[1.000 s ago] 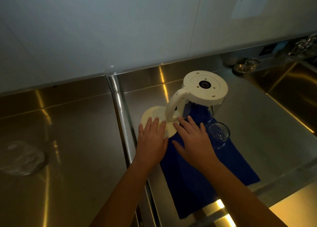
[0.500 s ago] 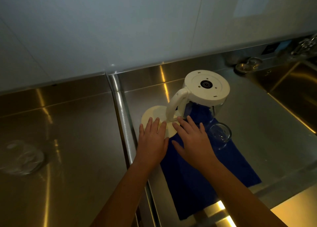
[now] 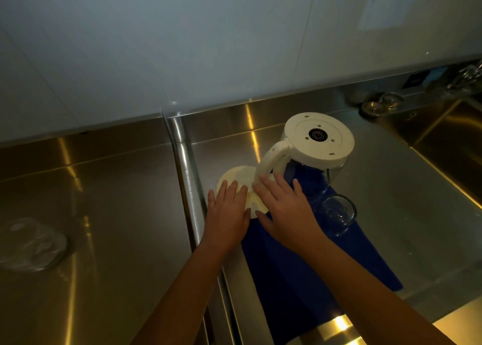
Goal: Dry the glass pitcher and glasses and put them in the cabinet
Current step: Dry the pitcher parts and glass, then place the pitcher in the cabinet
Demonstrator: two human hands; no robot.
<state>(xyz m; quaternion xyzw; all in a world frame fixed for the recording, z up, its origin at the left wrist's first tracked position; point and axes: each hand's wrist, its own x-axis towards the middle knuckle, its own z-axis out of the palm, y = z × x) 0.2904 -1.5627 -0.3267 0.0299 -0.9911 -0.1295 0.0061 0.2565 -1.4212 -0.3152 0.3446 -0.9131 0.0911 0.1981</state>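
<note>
— Where's the pitcher (image 3: 318,139)?
— Upside down on the blue cloth (image 3: 300,271), likely draining, glass (image 3: 336,212) beside it. My left hand (image 3: 227,215) lies flat on the lid (image 3: 236,176), right hand (image 3: 288,214) flat on the cloth, gripping nothing.

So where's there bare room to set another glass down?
Free: the left counter between the centre seam and the clear glassware; also the steel between blue cloth and sink. Crowded: the cloth's far end, with pitcher, lid and glass.
</note>
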